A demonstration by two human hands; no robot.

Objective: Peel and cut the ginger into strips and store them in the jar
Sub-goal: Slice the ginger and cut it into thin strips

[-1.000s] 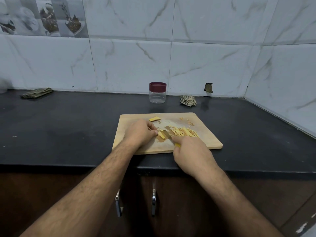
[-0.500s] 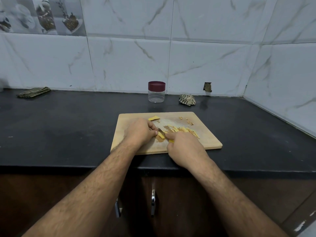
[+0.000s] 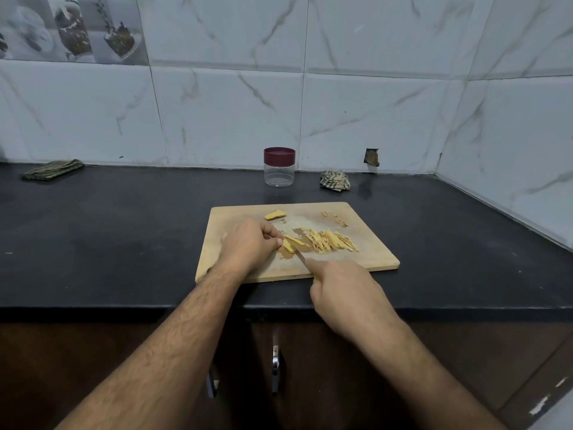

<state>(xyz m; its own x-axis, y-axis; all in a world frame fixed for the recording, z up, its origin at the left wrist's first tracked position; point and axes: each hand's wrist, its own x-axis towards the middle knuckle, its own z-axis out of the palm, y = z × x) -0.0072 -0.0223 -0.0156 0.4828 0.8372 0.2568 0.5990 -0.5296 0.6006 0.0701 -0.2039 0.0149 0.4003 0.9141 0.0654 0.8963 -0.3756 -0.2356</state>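
Note:
A wooden cutting board (image 3: 372,259) lies on the black counter. My left hand (image 3: 248,246) pins a yellow ginger piece (image 3: 290,245) against the board with its fingertips. My right hand (image 3: 344,293) grips a small knife (image 3: 300,256) whose blade points at that piece; the handle is mostly hidden in my fist. A pile of cut ginger strips (image 3: 328,242) lies just right of the blade. Another ginger chunk (image 3: 274,215) rests near the board's far edge. The clear jar (image 3: 279,169) with a maroon lid stands shut by the wall.
Peel scraps (image 3: 339,221) lie at the board's far right. A crumpled cloth (image 3: 335,180) sits right of the jar, and a folded cloth (image 3: 52,169) lies at the far left. Tiled walls close the back and right side. Cabinet handles (image 3: 275,367) show below the counter edge.
My right hand has drawn the knife back toward me, off the strips, which are now uncovered. My left hand stays on the ginger piece.

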